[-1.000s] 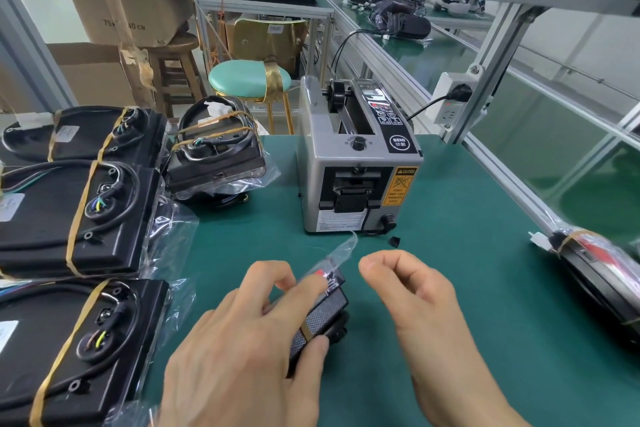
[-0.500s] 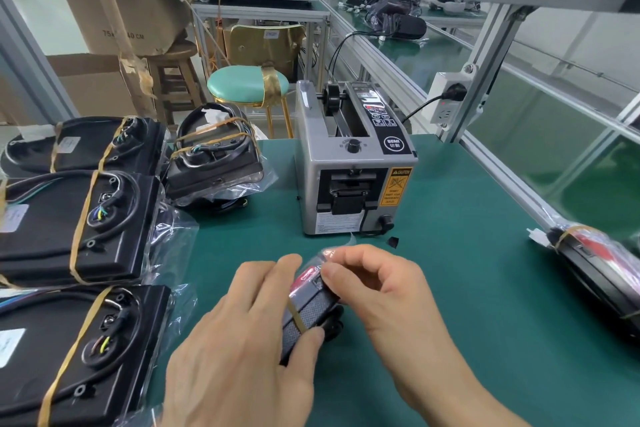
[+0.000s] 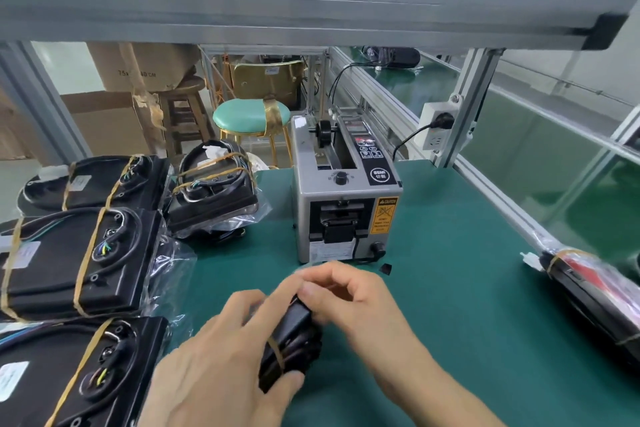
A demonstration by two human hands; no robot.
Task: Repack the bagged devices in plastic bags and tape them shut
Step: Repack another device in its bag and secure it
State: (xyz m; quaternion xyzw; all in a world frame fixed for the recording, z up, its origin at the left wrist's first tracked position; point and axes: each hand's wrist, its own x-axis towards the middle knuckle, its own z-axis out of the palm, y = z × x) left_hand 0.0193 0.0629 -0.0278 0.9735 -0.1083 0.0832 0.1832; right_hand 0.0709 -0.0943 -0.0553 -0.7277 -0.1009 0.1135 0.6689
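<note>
Small black rectangular device with a tan rubber band (image 3: 289,340) stands on edge on the green bench mat (image 3: 450,305), at 6 o'clock from the grey automatic tape dispenser (image 3: 343,198). Left hand (image 3: 221,367) grasps its near end; right hand (image 3: 349,298) — fingers curled — pinches its top. Larger bagged black devices (image 3: 69,260) lie at 9 o'clock.

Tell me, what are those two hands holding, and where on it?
A small black bagged device. The left hand grips its near end and side; the right hand pinches its far top end, seemingly pressing something there.
</note>
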